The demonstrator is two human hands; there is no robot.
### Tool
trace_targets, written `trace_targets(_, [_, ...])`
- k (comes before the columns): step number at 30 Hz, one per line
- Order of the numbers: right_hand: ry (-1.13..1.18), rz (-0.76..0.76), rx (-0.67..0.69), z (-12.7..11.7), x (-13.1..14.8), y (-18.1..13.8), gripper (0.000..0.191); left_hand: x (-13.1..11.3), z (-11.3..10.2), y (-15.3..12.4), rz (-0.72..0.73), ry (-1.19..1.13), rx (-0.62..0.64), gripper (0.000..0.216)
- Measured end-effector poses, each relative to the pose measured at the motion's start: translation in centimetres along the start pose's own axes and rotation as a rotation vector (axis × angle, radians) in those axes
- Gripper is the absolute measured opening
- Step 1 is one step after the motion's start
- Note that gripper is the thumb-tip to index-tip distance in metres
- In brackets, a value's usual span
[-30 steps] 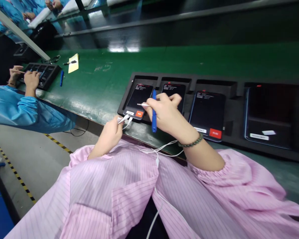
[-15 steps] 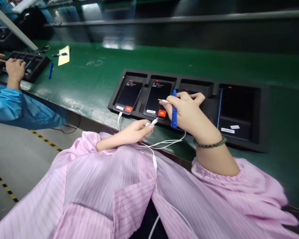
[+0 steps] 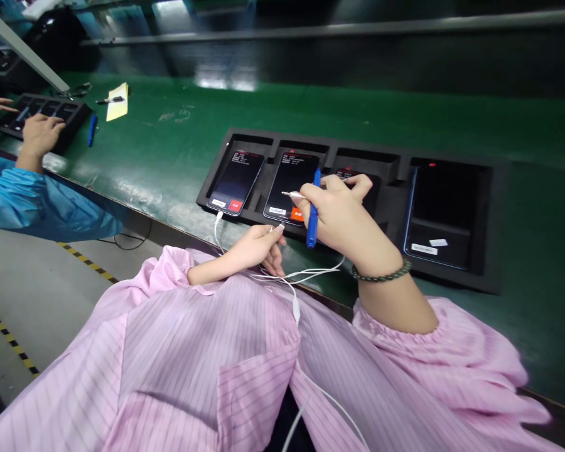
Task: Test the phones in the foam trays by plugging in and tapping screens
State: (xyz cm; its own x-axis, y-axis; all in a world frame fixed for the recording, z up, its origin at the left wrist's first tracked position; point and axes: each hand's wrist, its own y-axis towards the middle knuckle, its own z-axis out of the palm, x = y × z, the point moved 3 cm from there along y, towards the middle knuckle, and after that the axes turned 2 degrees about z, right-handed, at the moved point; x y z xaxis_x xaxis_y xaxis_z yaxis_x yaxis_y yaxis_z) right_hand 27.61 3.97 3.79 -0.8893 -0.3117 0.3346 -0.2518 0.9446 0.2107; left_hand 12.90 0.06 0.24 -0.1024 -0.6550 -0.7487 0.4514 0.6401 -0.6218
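Note:
A black foam tray (image 3: 390, 168) holds several smartphones. My right hand (image 3: 336, 210) is over the tray, closed on a blue pen (image 3: 312, 216) and a thin white plug with a metal tip (image 3: 294, 195). The tip points left over the second phone (image 3: 294, 172), which has a lit red box on its screen. My left hand (image 3: 257, 248) is just below that phone, fingers pinched on a white cable whose end is mostly hidden. The leftmost phone (image 3: 238, 179) has a white cable (image 3: 218, 226) at its lower end. My right hand partly covers the third phone (image 3: 371, 188).
The rightmost phone (image 3: 437, 213) has a dark screen with a small white label. White cables (image 3: 311, 273) loop along the table edge and down my lap. To the left, a co-worker's hands (image 3: 40, 135) are over another tray (image 3: 78, 116), near a blue pen (image 3: 91, 130) and yellow paper (image 3: 117, 110).
My right hand has shifted slightly left with the pen and plug. My left fingers have curled, so the white connector seen in them before is mostly hidden. The view has shifted a little.

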Motion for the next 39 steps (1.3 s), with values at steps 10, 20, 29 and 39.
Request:
trace_targets(10, [-0.021, -0.012, 0.014, -0.2, 0.2, -0.3, 0.03, 0.1, 1.0, -0.1, -0.054, -0.354, -0.072, 0.031])
trace_targets(20, [-0.041, -0.008, 0.059, 0.4, 0.7, -0.3, 0.032, -0.5, 1.1, 0.4, -0.13, -0.397, -0.07, 0.034])
trace_targets(29, [0.088, 0.066, -0.196, -2.2, -4.0, -3.0, 0.05, -4.1, -2.3, -8.0, 0.639, 0.77, -0.37, 0.034])
trace_targets(39, [0.042, 0.125, -0.211, -2.0, -9.0, -6.1, 0.067, -2.7, 4.6, -3.5, 0.102, 0.021, 0.374, 0.018])
